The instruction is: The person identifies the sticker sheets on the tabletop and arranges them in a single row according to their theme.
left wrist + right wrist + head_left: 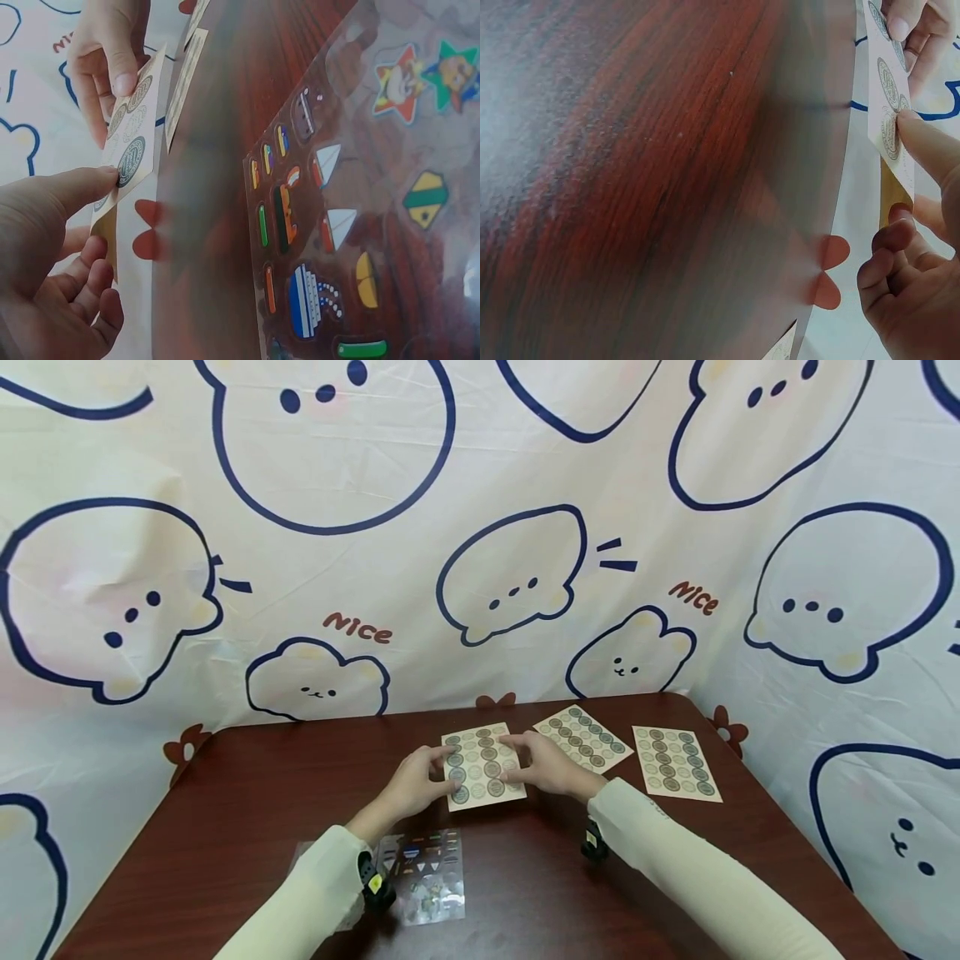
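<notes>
Both hands hold a cream sheet of round stickers (484,768) above the table, its printed circles facing up. On its left edge, my left hand (417,783) pinches the sheet with the thumb on top and fingers beneath, as the left wrist view shows. My right hand (547,763) pinches the opposite edge the same way; its thumb (930,146) presses the printed face in the right wrist view. Two similar sticker sheets lie to the right: a tilted one (583,739) just behind the right hand and another (677,763) farther right.
A clear sticker sheet (431,893) with boats and stars lies on the dark wooden table (225,827), partly under the left forearm. A patterned white cloth (405,577) hangs behind the table's back edge and along the right side.
</notes>
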Motion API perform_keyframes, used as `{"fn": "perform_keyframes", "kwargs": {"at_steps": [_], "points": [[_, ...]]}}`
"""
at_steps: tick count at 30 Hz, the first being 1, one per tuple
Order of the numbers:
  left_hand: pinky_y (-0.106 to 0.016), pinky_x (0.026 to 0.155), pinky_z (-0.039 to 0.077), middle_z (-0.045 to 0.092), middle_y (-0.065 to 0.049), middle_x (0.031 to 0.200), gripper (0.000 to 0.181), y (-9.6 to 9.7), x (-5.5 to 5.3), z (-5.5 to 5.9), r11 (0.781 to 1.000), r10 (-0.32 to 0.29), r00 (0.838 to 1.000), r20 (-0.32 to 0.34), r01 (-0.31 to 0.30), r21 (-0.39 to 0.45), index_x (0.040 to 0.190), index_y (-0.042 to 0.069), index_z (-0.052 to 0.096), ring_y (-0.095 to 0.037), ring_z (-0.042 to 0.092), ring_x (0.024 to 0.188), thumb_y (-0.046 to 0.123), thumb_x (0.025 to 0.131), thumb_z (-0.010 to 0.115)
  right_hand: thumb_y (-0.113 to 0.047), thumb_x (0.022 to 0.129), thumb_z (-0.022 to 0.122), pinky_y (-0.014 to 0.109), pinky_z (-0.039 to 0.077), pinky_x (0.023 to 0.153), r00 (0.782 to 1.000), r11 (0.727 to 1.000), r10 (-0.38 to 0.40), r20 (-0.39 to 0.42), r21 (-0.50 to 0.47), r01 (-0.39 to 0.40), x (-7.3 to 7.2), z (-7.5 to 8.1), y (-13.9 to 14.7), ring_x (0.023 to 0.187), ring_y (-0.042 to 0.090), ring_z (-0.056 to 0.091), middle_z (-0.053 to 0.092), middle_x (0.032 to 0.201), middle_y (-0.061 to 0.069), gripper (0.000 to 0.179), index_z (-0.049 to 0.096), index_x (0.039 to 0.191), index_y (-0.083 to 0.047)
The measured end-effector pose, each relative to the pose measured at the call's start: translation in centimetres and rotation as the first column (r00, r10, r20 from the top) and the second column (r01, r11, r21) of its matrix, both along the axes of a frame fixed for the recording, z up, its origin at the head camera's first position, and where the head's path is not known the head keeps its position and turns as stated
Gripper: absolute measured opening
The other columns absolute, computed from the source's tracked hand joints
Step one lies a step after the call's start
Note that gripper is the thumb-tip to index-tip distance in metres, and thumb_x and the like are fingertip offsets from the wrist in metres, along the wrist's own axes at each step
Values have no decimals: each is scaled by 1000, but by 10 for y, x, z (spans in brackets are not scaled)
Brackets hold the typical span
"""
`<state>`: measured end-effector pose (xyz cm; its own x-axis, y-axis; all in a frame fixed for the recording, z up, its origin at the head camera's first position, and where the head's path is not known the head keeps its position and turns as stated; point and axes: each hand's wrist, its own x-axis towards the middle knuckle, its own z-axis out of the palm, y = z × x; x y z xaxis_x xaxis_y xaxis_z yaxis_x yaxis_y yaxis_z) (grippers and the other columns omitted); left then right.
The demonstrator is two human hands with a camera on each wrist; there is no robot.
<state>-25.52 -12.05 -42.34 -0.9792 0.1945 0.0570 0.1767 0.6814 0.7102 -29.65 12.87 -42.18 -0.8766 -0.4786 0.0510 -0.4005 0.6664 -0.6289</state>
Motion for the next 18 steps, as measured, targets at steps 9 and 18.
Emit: {"fn": "perform_keyframes", "kwargs": {"at_steps": [9, 18], "points": [[-32, 80, 43, 56, -6, 99, 56, 2, 7, 2, 1000, -15, 1000, -14, 15, 5, 138, 6, 62, -21, 52, 94, 13, 85, 81, -26, 88, 80, 28, 44, 77, 999, 999, 34, -15, -7, -34, 8, 2, 6, 91, 21, 54, 64, 114, 8, 66, 54, 146, -7], [-36, 86, 46, 55, -3, 96, 55, 4, 15, 3, 999, -44, 998, -44, 44, 17, 136, 5, 63, -21, 53, 95, 12, 84, 82, -27, 88, 80, 24, 44, 74, 997, 997, 71, -27, -7, -71, 17, 3, 17, 87, 16, 52, 63, 104, 2, 67, 54, 146, -7]]}}
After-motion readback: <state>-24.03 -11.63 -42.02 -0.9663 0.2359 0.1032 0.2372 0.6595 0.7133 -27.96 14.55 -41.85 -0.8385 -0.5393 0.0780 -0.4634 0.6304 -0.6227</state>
